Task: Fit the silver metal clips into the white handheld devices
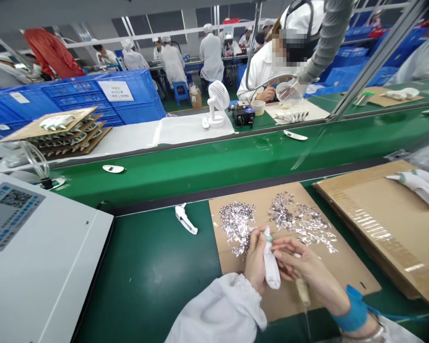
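Observation:
My left hand (255, 262) is wrapped round a white handheld device (271, 267) with a pale green ring near its narrow tip, which points away from me. My right hand (303, 264) touches the device's upper right side with its fingertips. In the same hand, under the palm, sits a tool with a pale yellow handle (302, 289) and a thin shaft pointing towards me. Both hands are over a brown cardboard sheet (289, 312). Small silvery metal pieces lie on it in a left pile (237, 221) and a right spread (296, 216). A blue band circles my right wrist.
An open white casing (186, 219) lies left of the cardboard. A white machine (50, 267) stands at the left, a thick cardboard stack (386, 214) at the right. Beyond, a green conveyor (200, 164) carries white parts; a person (259, 71) works across it, near a white fan (218, 102).

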Demonstrator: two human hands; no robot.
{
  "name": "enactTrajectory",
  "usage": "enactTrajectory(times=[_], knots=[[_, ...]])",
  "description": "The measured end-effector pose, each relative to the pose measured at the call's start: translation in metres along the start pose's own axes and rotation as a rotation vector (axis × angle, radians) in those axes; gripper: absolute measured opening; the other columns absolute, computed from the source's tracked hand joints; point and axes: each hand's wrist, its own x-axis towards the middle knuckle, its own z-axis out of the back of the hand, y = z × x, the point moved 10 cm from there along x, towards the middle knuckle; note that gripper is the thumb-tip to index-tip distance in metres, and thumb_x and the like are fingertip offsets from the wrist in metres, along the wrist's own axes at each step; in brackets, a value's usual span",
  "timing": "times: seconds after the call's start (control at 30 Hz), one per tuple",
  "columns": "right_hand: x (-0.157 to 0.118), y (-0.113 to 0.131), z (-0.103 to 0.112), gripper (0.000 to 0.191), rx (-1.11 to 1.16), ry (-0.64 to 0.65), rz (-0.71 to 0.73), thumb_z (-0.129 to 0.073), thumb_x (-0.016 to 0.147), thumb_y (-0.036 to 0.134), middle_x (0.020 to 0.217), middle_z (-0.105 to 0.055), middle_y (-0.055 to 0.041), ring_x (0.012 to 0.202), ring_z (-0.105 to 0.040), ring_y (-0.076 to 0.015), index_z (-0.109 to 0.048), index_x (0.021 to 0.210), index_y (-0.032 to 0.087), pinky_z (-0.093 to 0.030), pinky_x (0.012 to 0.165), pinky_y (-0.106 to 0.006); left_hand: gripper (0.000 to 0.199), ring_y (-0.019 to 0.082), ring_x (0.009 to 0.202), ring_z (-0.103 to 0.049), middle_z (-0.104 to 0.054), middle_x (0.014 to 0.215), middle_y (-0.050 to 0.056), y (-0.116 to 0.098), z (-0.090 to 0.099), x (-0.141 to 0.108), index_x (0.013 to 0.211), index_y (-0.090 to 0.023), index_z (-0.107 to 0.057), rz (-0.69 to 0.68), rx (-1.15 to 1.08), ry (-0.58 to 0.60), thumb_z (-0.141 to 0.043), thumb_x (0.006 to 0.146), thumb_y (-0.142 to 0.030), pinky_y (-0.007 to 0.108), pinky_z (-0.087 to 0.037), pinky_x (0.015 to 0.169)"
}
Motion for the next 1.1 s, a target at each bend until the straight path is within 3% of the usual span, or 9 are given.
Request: enactTrajectory(times=[0.2,0.37,0.5,0.67,0.8,0.93,1.1], knots=[[-0.005,-0.008,0.007,0.050,-0.021,-0.053,0.004,-0.078,0.058,0.055,0.073,-0.061,-0.0013,0.040,-0.044,-0.0070,-0.061,0.088,0.018,-0.036,0.037,-0.023,0.053,0.011,0.052,-0.055,-0.057,0.080,-0.002,0.002,-0.001,-0.001,0.111,-0.030,-0.048,0.001,0.043,-0.012,-0.066,0.070,-0.057,0.022,-0.044,0.045],[-0.007,-0.010,0.011,0.046,-0.089,-0.053,0.037,-0.075,0.065,0.052,0.060,-0.056,0.0022,0.039,-0.044,-0.0086,-0.059,0.091,0.019,-0.031,0.037,-0.022,0.051,0.009,0.049,-0.051,-0.054,0.078,-0.002,0.001,-0.002,-0.003,0.110,-0.029,-0.049,0.001,0.063,-0.014,-0.065,0.070,-0.057,0.020,-0.041,0.043],[-0.008,-0.013,0.008,0.037,-0.112,-0.035,0.086,-0.071,0.072,0.049,0.058,-0.053,0.0032,0.041,-0.047,-0.0115,-0.058,0.091,0.021,-0.037,0.040,-0.025,0.053,0.009,0.048,-0.047,-0.051,0.074,-0.003,0.001,-0.001,-0.003,0.111,-0.028,-0.048,-0.011,0.101,-0.015,-0.062,0.071,-0.060,0.019,-0.037,0.041],[-0.018,-0.001,0.006,0.022,-0.459,-0.066,0.264,-0.060,0.082,0.045,0.081,-0.059,-0.0044,0.056,-0.055,-0.0153,-0.067,0.082,0.023,-0.043,0.051,-0.030,0.048,0.010,0.055,-0.049,-0.052,0.071,-0.003,-0.007,-0.001,-0.004,0.107,-0.027,-0.049,-0.101,0.127,-0.028,-0.062,0.073,-0.058,0.019,-0.039,0.047],[-0.026,0.024,0.001,0.023,-0.627,0.005,0.348,-0.055,0.086,0.044,0.086,-0.062,-0.0057,0.075,-0.060,-0.0208,-0.072,0.089,0.027,-0.047,0.064,-0.032,0.045,0.010,0.048,-0.048,-0.053,0.068,-0.003,-0.009,-0.006,-0.007,0.112,-0.028,-0.045,-0.053,0.116,0.027,-0.056,0.078,-0.056,0.019,-0.038,0.041],[-0.008,0.055,0.012,0.028,-0.691,-0.082,0.394,-0.052,0.087,0.045,0.088,-0.066,-0.0055,0.080,-0.059,-0.0215,-0.069,0.096,0.025,-0.047,0.067,-0.032,0.046,0.011,0.040,-0.048,-0.053,0.069,-0.003,-0.028,-0.016,-0.012,0.121,-0.032,-0.038,-0.083,0.086,0.102,-0.049,0.083,-0.055,0.019,-0.036,0.030],[0.041,0.057,-0.014,0.021,-1.013,-0.002,0.385,-0.046,0.089,0.026,0.095,-0.066,-0.0037,0.082,-0.060,-0.0181,-0.065,0.097,0.022,-0.046,0.071,-0.029,0.048,0.010,0.041,-0.048,-0.053,0.073,-0.002,-0.063,-0.004,-0.014,0.125,-0.032,-0.037,-0.238,0.067,0.002,-0.051,0.083,-0.050,0.019,-0.039,0.027]])
